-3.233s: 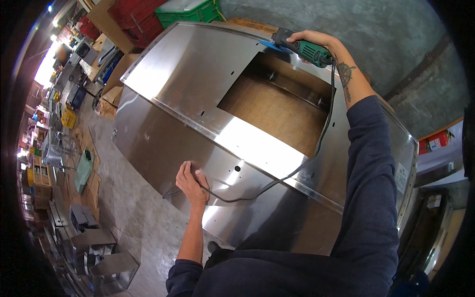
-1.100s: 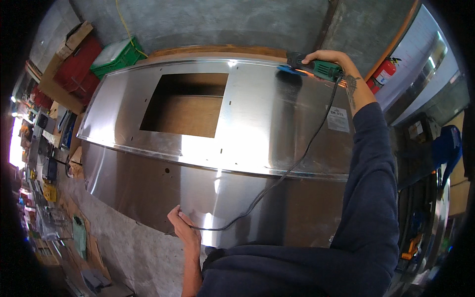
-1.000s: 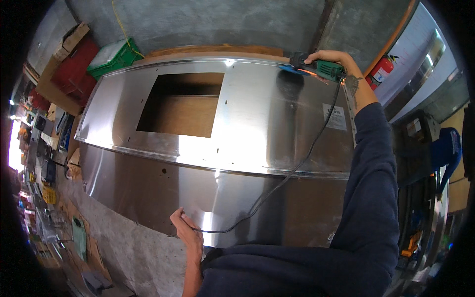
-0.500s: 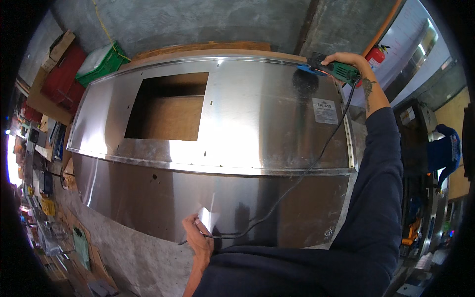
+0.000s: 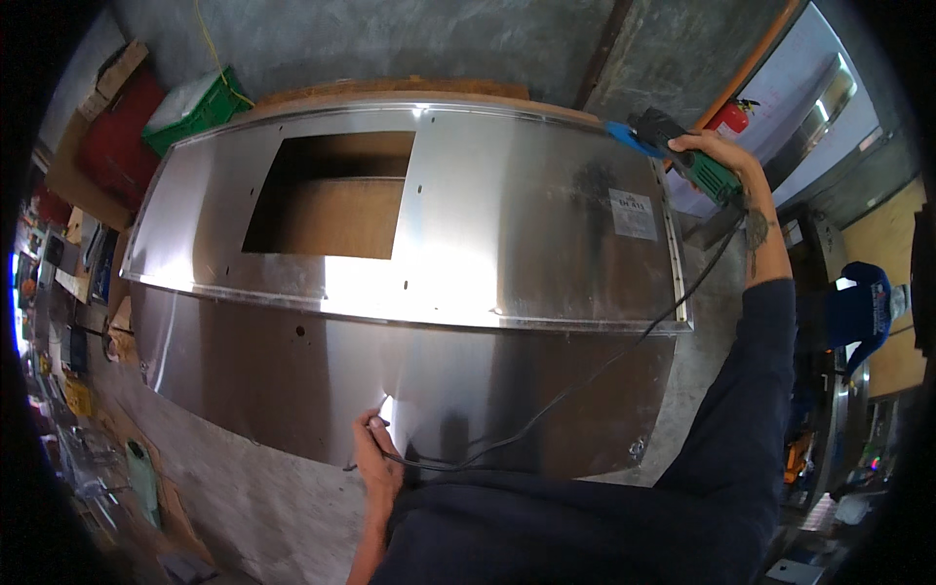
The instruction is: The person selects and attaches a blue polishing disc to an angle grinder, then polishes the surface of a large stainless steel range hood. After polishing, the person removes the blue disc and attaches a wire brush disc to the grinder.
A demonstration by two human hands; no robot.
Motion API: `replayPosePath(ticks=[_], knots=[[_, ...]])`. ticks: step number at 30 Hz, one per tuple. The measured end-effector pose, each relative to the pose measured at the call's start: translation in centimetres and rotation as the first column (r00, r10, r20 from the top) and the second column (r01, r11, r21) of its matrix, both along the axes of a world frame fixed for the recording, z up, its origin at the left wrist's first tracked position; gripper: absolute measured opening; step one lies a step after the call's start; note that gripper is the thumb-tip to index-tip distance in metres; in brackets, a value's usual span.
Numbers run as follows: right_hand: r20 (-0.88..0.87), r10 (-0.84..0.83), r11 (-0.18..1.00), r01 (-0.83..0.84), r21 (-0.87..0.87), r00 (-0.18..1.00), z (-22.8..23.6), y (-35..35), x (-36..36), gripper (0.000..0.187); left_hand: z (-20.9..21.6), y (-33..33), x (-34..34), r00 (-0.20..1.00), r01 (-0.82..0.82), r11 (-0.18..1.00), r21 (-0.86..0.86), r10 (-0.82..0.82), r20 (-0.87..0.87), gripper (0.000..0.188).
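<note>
My right hand (image 5: 720, 148) is closed round a green and black angle grinder (image 5: 704, 168) with a blue disc (image 5: 632, 138). It holds the tool past the far right corner of a large stainless steel panel (image 5: 546, 214), apart from the metal. From the grinder a black cord (image 5: 531, 424) sags across the panel's lower face to my left hand (image 5: 378, 458). That hand is closed on the cord in front of the near face, with the cord's end hanging just left of the wrist. The panel has a rectangular cutout (image 5: 336, 195) and a white label (image 5: 634, 214).
Behind the panel rises a grey wall (image 5: 390, 39). At the far left stands a green crate (image 5: 200, 112) beside red and cardboard boxes. A red fire extinguisher (image 5: 731, 117) stands at the far right, and a person in blue (image 5: 863, 312) is at the right edge.
My right hand has moved the grinder rightward and off the panel's upper right corner, where a dark smudge shows. The cord has shifted with it. My left hand still grips the cord.
</note>
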State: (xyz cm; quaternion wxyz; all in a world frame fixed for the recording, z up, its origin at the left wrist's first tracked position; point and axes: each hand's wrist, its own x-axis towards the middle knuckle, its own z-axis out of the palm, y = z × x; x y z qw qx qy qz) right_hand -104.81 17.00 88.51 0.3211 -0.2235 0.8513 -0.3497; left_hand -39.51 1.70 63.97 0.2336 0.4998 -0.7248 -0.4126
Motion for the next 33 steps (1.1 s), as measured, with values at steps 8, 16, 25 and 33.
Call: replayPosePath(ticks=[8, 16, 25, 33], knots=[[-0.265, -0.118, 0.969, 0.053, -0.241, 0.957, -5.4, 0.6, 17.2, 0.112, 0.9, -1.5, 4.0, 0.969, 0.164, 0.984, 0.065, -0.148, -0.200, 0.042], [-0.013, 0.263, 0.804, -0.227, -0.549, 0.965, -12.7, -10.8, 42.6, 0.101, 3.1, -0.9, 5.6, 0.752, 0.491, 0.871, 0.027, -0.408, -0.518, 0.041], [0.027, 0.421, 0.585, -0.249, -0.772, 0.907, -10.5, -25.9, 69.7, 0.083, 7.8, -7.8, 18.7, 0.801, 0.266, 0.963, 0.044, -0.196, -0.565, 0.060], [0.066, 0.626, 0.475, -0.312, -0.823, 0.777, -6.6, -31.8, 79.5, 0.063, 12.2, -15.9, 28.3, 0.723, 0.309, 0.951, 0.025, -0.217, -0.656, 0.078]])
